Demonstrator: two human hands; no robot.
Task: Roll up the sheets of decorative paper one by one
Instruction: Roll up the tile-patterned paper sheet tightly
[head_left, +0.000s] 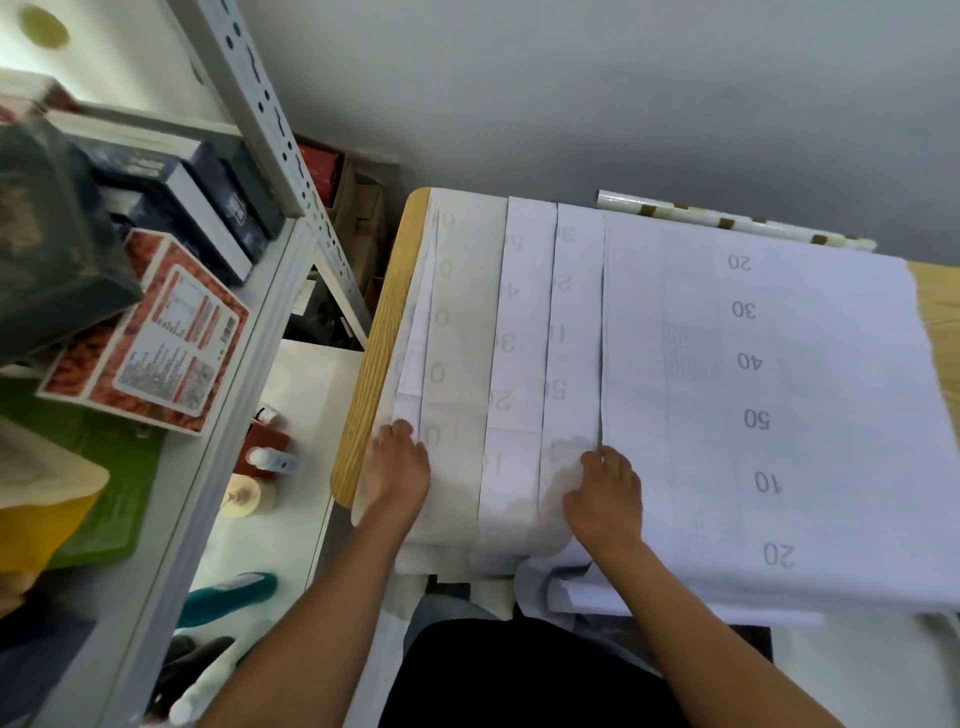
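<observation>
Several white sheets of decorative paper lie back side up on a wooden table (374, 332), showing grid lines and printed numbers. A wide sheet (810, 374) covers the right part. Narrower overlapping sheets (519, 338) lie at the left. My left hand (397, 467) rests flat on the leftmost sheet near the table's corner. My right hand (605, 493) presses on the near end of a narrow sheet, with its fingers bent at the edge of the wide sheet. The near ends of the sheets hang over the table's front edge. A finished roll (727, 221) lies at the far edge.
A grey metal shelf rack (270, 119) stands to the left with boxes (150, 332) and books on it. Lower down on a white surface are small bottles (270, 460) and a teal object (228, 597). A grey wall runs behind the table.
</observation>
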